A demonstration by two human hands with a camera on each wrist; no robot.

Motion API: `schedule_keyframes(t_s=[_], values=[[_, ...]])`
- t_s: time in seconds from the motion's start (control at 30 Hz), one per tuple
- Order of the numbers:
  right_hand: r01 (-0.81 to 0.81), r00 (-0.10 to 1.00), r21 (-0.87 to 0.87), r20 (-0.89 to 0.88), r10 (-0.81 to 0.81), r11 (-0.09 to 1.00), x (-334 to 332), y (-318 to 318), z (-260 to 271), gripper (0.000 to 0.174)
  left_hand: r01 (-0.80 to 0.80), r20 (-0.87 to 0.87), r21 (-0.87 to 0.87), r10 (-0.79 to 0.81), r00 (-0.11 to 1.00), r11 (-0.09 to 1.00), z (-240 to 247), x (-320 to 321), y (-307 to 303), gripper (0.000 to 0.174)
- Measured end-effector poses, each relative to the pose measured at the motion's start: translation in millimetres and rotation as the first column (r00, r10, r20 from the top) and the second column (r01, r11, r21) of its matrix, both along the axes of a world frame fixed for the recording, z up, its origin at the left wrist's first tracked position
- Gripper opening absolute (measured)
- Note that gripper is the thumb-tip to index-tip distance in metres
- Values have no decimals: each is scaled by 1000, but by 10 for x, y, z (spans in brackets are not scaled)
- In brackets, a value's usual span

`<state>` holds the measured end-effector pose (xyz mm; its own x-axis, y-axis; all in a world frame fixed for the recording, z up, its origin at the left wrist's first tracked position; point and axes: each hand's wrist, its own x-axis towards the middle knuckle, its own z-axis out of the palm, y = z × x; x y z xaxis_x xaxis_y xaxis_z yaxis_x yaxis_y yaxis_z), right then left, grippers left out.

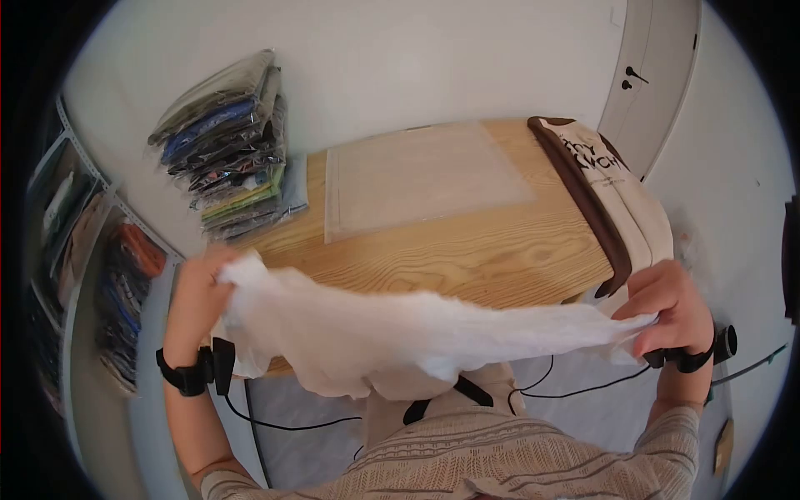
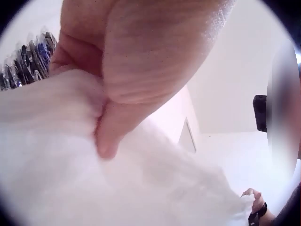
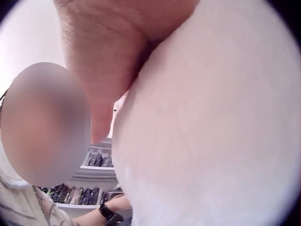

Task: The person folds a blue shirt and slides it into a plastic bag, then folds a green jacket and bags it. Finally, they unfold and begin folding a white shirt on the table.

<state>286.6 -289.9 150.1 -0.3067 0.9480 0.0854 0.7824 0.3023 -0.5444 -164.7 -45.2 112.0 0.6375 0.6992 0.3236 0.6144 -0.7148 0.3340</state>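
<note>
A thin white cloth [image 1: 375, 333] is stretched between both hands above the front edge of the wooden table [image 1: 400, 258], sagging lowest left of its middle. At its left end the left hand [image 1: 200, 292] grips a bunched corner; in the left wrist view the thumb of that hand [image 2: 141, 61] presses on the white cloth [image 2: 56, 155]. The right hand [image 1: 671, 308] pinches the narrow right end. Up close in the right wrist view, the right hand [image 3: 113, 56] is at the edge of the cloth [image 3: 211, 122], its fingertips partly hidden.
A clear plastic sheet or bag [image 1: 425, 175] lies flat on the table. At the back left stands a stack of bagged folded garments [image 1: 237, 150]. A cream and brown lettered fabric item [image 1: 617, 192] lies along the right edge. Shelves [image 1: 83, 275] with bagged clothes are at left.
</note>
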Motion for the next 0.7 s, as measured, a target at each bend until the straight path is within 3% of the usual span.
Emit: schedule_keyframes(t_s=[0.03,0.07,0.13,0.2,0.27,0.3,0.37,0.4,0.47,0.5,0.57,0.6,0.63,0.67,0.7], values=[[143,955,183,-285,-87,973,-17,75,-131,27,-159,187,10,155,970,987,42,53,106,19],[311,828,313,-553,-94,897,-63,133,-220,29,-331,368,-11,311,876,944,78,74,148,21],[239,888,299,-453,-83,924,-362,476,77,37,-252,541,32,196,818,967,210,361,161,25],[191,901,260,-430,-64,946,-719,816,185,43,-42,447,179,-43,893,983,442,808,-17,24],[183,961,516,-275,-40,837,-1086,1162,76,40,115,406,231,-203,891,966,496,1157,-13,18],[179,961,511,-276,-37,841,-1211,1300,40,40,111,406,225,-196,892,968,512,1300,-51,18],[-58,968,332,-211,134,941,-1350,1522,9,41,313,437,5,-284,854,950,529,1461,-122,24],[-65,968,321,-210,139,945,-1326,1609,40,41,306,441,-5,-273,855,952,482,1439,-124,24],[105,991,51,80,-109,993,-1256,1765,83,37,282,561,47,-259,787,958,317,1378,-133,40],[95,992,36,84,-98,995,-1191,1787,70,37,272,566,33,-242,788,962,198,1288,-152,40],[243,951,69,-212,-224,967,-1009,1777,37,33,-33,505,15,21,863,999,-147,973,-234,60],[239,952,65,-210,-221,969,-963,1769,43,33,-72,412,-71,95,906,995,-394,819,-259,63],[255,892,-10,-383,-239,967,-925,1754,68,32,-116,307,-150,158,939,982,-649,708,-307,65],[258,799,-85,-541,-262,962,-913,1742,98,31,-78,305,-319,180,935,945,-831,697,-409,66],[259,797,-87,-543,-264,962,-927,1724,129,31,-36,298,-477,201,933,878,-980,719,-518,66]])
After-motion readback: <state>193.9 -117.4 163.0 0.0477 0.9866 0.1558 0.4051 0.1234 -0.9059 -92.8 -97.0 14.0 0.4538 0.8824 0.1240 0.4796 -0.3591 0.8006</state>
